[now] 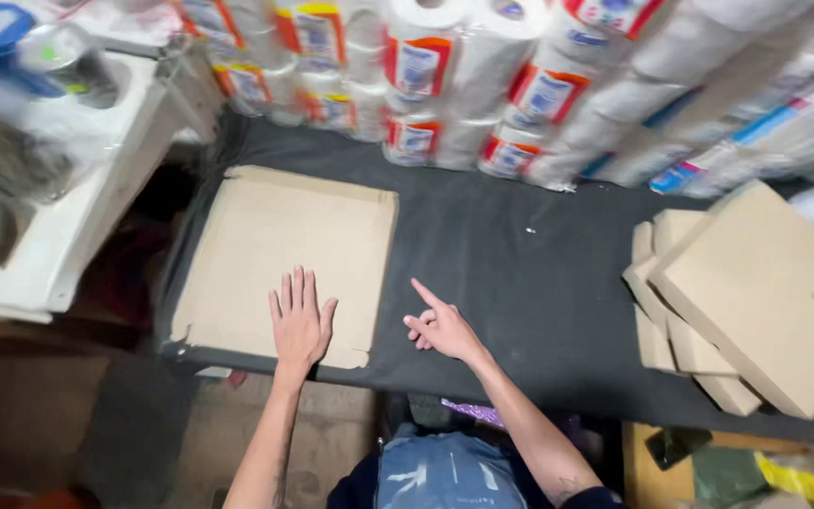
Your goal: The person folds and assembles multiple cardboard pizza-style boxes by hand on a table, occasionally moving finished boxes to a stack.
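A dark, cloth-covered desk (520, 273) fills the middle of the view, seen from above by the person standing at its near edge. Along the far side, wrapped packs of toilet-paper rolls (482, 85) are stacked high, white with orange and blue labels. At the left stands a white counter (77, 226) with blurred containers on it.

On the right end of the desk lies a loose stack of folded cardboard boxes (746, 302), tan, fanned out unevenly, well apart from both hands.

On the left end lies a flat cardboard sheet (284, 254), tan and roughly square, its near edge at the desk's near edge. It looks light, thin and fairly stiff, likely to flex or crease if lifted by one corner, and dry rather than slippery. Its rims are raised slightly, suggesting fold lines. The safest hold seems to be along two opposite edges, or at the near edge where it meets the desk's lip.

The left hand (300, 320) rests palm down on the sheet's near part, fingers straight and spread, gripping nothing. The right hand (440, 328) hovers or rests on the bare cloth just beside the sheet, forefinger extended toward it, other fingers loosely curled, holding nothing.
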